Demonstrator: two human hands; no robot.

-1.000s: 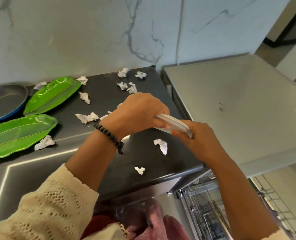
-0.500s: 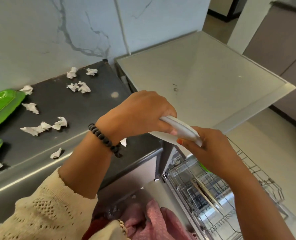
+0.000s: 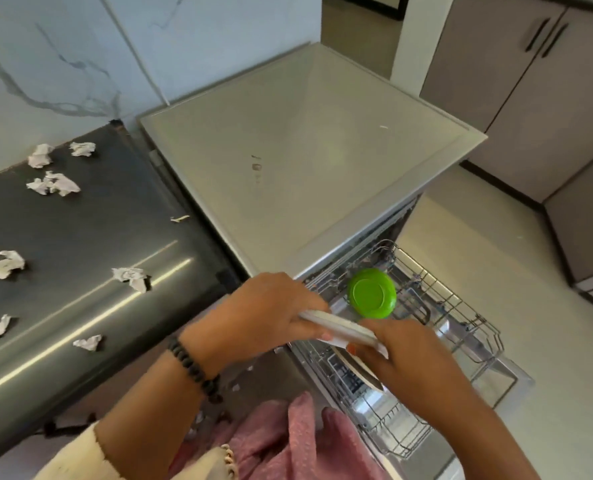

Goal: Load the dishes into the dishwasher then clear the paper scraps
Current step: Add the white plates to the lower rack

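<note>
Both hands grip a thin white plate (image 3: 345, 330) edge-on above the pulled-out wire dishwasher rack (image 3: 461, 306): left hand (image 3: 270, 317) and right hand (image 3: 405, 362) fingers clenched around its rim. A glossy round green bowl (image 3: 372, 293) sits upturned in the rack; crumpled white paper scraps (image 3: 130, 277) dot the dark metal table (image 3: 80, 237).

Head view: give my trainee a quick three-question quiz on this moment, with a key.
1. True or false: both hands hold the white plate.
2. What green item sits in the dishwasher rack? A) cup B) bowl C) tray
3. Where do the paper scraps lie?

Key: 1. True: left hand and right hand grip it edge-on above the rack. 2. B, the green bowl, upside down. 3. On the dark countertop.
</note>
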